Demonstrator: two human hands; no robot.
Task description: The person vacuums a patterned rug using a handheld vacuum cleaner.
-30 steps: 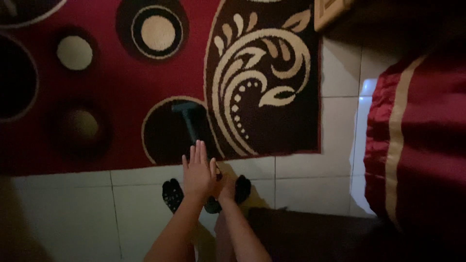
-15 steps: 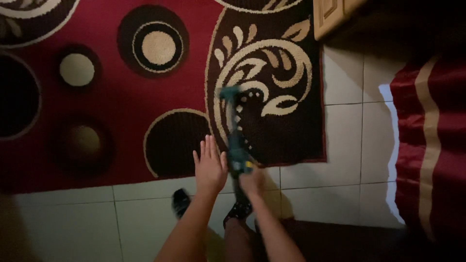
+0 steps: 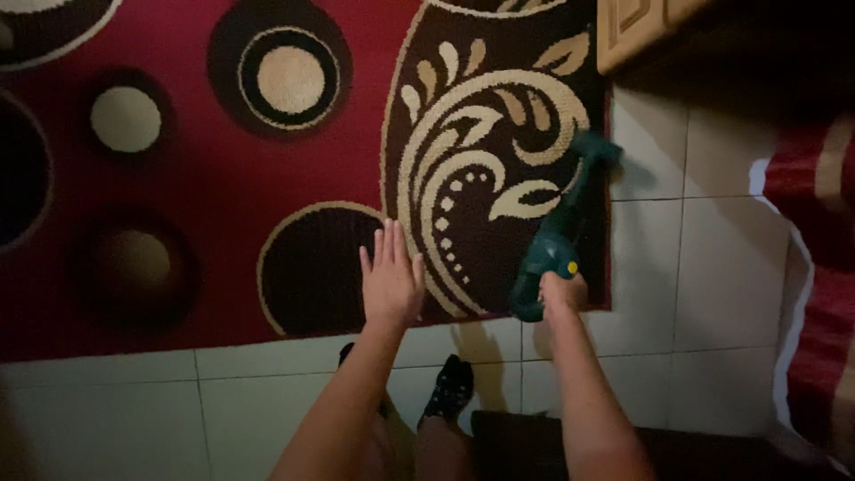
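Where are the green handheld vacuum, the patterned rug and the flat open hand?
green handheld vacuum (image 3: 557,245), head view, on its body just above the yellow button.
patterned rug (image 3: 205,178), head view, on a plain red stretch.
left hand (image 3: 390,285), head view, on the back of the hand.

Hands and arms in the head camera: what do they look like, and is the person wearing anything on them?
Both arms are bare from the bottom edge of the picture up: no sleeves show. The left hand and right hand have no gloves, and no rings, watch or bracelets can be made out in the dim light. Below them, the feet wear dark patterned socks.
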